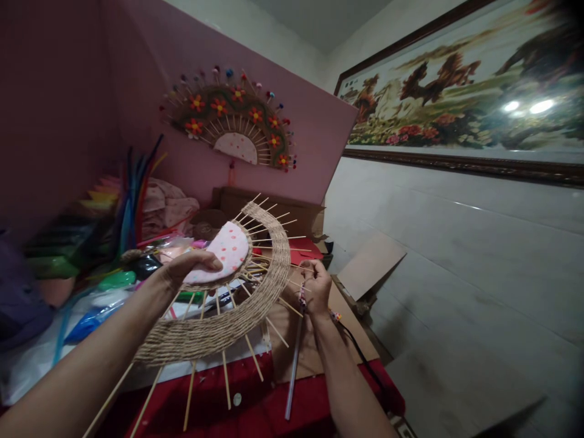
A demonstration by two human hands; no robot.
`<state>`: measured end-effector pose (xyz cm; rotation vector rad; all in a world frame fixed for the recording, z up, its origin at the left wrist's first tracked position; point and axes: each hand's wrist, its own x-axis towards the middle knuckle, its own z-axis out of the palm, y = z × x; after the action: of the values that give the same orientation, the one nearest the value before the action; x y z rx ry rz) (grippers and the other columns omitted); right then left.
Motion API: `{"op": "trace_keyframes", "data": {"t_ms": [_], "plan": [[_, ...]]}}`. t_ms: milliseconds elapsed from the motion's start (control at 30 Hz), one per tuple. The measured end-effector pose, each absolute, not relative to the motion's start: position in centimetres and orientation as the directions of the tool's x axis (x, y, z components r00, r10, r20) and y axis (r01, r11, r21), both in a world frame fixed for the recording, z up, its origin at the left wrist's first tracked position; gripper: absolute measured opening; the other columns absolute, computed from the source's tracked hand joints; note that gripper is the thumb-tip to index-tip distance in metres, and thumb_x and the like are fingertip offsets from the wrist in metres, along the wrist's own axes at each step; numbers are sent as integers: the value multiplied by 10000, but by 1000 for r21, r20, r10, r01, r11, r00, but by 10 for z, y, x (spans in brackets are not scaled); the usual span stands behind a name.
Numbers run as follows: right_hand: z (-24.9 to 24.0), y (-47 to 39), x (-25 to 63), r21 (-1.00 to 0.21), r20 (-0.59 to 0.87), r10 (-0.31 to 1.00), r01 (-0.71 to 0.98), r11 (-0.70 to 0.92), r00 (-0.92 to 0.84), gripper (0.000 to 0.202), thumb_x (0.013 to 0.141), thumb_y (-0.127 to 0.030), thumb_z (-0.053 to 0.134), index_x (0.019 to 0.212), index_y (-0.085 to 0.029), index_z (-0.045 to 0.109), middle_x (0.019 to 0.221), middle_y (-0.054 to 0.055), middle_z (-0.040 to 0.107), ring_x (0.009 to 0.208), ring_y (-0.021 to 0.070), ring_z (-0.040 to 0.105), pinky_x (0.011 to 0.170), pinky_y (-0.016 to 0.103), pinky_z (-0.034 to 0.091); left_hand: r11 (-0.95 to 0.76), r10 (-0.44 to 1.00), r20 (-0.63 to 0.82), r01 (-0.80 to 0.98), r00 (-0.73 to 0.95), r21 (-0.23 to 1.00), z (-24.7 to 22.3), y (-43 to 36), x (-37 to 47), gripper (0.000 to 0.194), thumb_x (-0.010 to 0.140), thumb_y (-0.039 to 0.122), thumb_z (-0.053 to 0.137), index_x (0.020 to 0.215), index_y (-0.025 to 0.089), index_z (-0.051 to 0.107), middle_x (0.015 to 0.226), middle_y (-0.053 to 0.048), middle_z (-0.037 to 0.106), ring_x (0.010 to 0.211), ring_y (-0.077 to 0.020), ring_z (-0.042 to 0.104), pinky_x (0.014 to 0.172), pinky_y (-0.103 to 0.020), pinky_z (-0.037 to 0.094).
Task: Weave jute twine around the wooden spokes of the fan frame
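My left hand (pixel 201 267) grips a half-round woven fan at its pink dotted cloth centre (pixel 232 249), thumb on top. Thin wooden sticks (pixel 225 380) spread outward from this centre. A wide band of brown twine (pixel 205 337) is woven across them, and the stick ends stick out beyond it. My right hand (pixel 317 285) is closed at the fan's right side, its fingertips pinched at a stick end. By this hand, a clear glue stick (pixel 294 371) points down from a small patterned object (pixel 302 295), partly hidden; whether the hand touches that object I cannot tell.
A finished fan with orange flowers and coloured balls (pixel 237 121) hangs on the pink board (pixel 305 121). Plastic bags (pixel 98 313) and coloured pipe cleaners (pixel 137 201) crowd the left. A black cord (pixel 360 350) crosses the cardboard (pixel 349 319) over a red cloth (pixel 246 420).
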<state>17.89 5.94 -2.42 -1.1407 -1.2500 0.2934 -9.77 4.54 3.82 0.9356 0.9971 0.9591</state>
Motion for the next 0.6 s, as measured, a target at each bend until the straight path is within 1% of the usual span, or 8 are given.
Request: {"op": "trace_keyframes", "data": {"t_ms": [133,233,433,600], "plan": [[-22,59,187,-782,614,674,436,445,412,363,826,-474,458,745,-149,596,578,-10,517,554,129,460,558,231,358,292,947,-261,-162,185,943,34,48,-102,45,456,121,624,418,139,608,427,-67,603,370,-178,545,353,-246,462],[-19,58,191,-762,642,632,452,464,433,348,828,-472,469,738,-154,577,610,-6,523,582,128,456,582,231,360,280,951,-251,-158,179,947,33,48,-102,61,460,104,610,416,143,594,423,-63,600,371,-168,537,356,-234,456],[-17,61,197,-753,658,598,430,498,459,349,819,-467,487,764,-142,601,620,-6,516,589,118,430,570,221,354,302,939,-267,-148,217,942,29,50,-98,97,458,88,580,416,169,549,383,-42,557,371,-173,515,334,-250,437],[-17,66,201,-762,648,612,381,524,453,362,796,-486,501,750,-142,602,587,-17,498,556,106,420,517,209,341,353,903,-315,-87,292,931,23,54,-100,95,467,122,587,399,161,534,409,-67,568,368,-162,504,328,-243,424]]}}
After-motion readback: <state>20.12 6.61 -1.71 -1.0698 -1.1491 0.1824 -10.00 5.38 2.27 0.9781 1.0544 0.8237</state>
